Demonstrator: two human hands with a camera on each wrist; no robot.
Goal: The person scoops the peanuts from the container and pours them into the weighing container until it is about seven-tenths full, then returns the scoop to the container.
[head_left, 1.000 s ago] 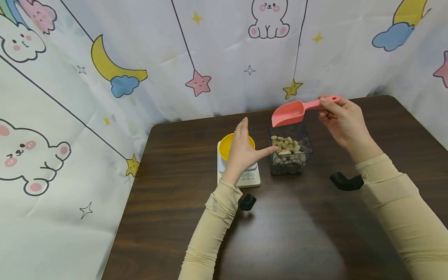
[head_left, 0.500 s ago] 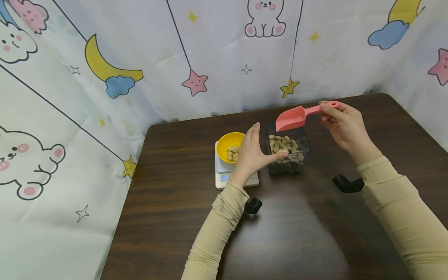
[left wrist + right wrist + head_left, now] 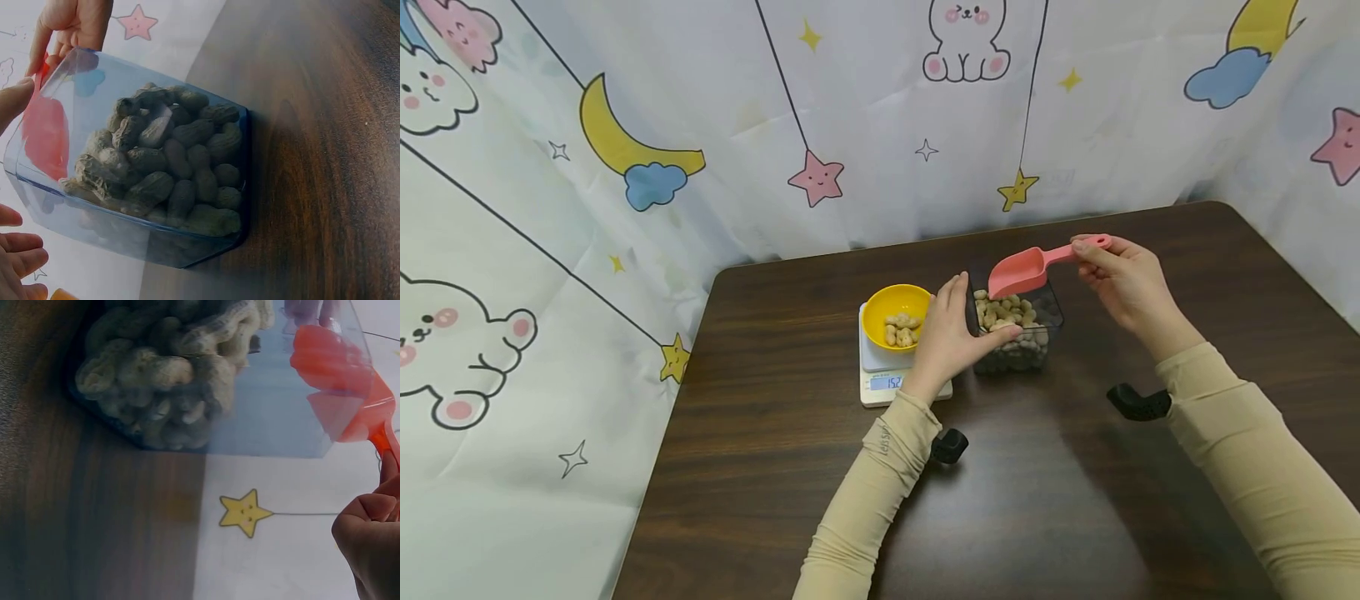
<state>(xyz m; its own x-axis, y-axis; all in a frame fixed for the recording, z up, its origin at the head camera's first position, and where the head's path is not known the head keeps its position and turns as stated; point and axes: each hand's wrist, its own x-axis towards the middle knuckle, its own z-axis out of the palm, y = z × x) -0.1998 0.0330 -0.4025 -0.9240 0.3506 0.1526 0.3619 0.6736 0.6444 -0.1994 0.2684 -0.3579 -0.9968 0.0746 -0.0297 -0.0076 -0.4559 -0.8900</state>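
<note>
Two beige sleeves [image 3: 880, 496], wrinkled fabric; one black piece [image 3: 950, 447] by each wrist. Dark wood-grain counter [image 3: 760, 450]. One white scale [image 3: 875, 363], digits partly hidden, carrying one round yellow bowl [image 3: 881, 303]; about six peanuts [image 3: 901, 333] visible inside. Left hand [image 3: 946, 340]: grip apart, thumb and fingers spread around the box's near left corner; contact unclear. One clear, squarish, bluish plastic box [image 3: 1049, 308] on the counter, right of the scale, partly filled with shell-on peanuts, rough and knobbly, too many to count. Right hand [image 3: 1127, 282]: grip pinched on the handle of one smooth pink scoop [image 3: 1018, 273], blade at the box's mouth above the peanuts. Behind: white cartoon-print curtain [image 3: 865, 75], slightly creased.
</note>
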